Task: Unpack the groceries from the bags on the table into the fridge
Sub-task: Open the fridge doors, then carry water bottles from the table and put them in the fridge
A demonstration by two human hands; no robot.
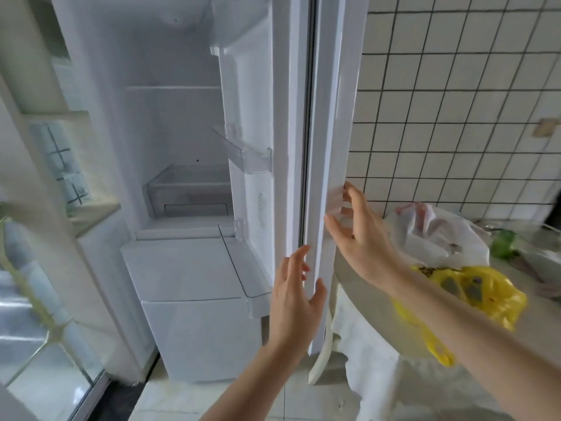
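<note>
Over on the left a pale window ledge [76, 117] catches the daylight, and beside it the fridge [182, 147] stands open with nothing on its shelves and nothing in the clear drawer [188, 192] low down; the closed lower compartment [200, 329] sits under it. The door [291, 147] is swung out edge-on toward the person, its clear bins [246, 153] bare too. The left hand [296, 302] has its fingers spread loosely at the door's lower edge, thumb on one side and fingers on the other, holding nothing; whether it truly touches the door I cannot tell. The right hand [361, 232] is higher, fingers wide and straight against the door's outer face. I'd say the job here is setting the door fully back, and it wants a steady push so it stops short of the table [358, 287] just beside it and leaves room to reach in. To the right, on that table, lie the groceries, not yet unpacked: a white bag [437, 235], a yellow bag [485, 293] at the near rim, and something green [504, 244] beyond. A white cloth [373, 360] hangs from the table's edge, the wall [455, 101] behind is white tile, and the floor [273, 399] is pale.
</note>
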